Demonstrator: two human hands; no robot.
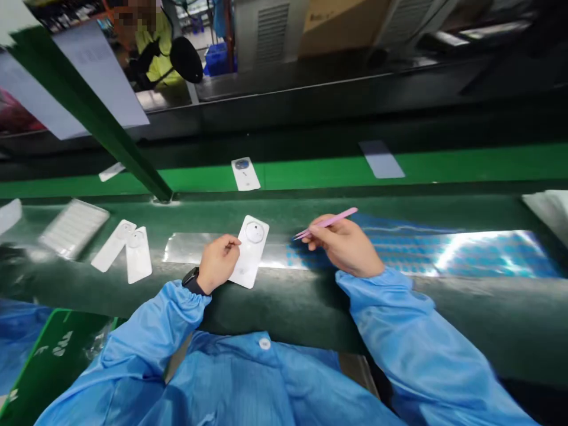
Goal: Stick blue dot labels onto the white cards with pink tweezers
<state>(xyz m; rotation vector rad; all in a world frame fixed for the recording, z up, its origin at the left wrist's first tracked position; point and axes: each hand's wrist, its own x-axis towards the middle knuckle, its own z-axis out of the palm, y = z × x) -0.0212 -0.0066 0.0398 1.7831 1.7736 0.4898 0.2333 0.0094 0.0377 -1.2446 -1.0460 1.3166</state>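
Note:
My left hand (218,262) is closed at the left edge of a white phone-shaped panel (249,260) with a round ring near its top, its thumb and index finger pinched together there. My right hand (348,244) grips pink tweezers (331,220), whose tips point left over the near end of a clear strip with blue dots (412,251). The clear strip runs beneath the white panel and on to the right. Whether the tweezer tips hold anything is too small to tell.
Two white panels (139,254) overlap on the left beside a blurred white tray (75,228). Another panel (245,174) and a grey sheet (382,160) lie on the green ledge beyond. A green post (93,118) slants at the left. A person in yellow (157,50) is in the background.

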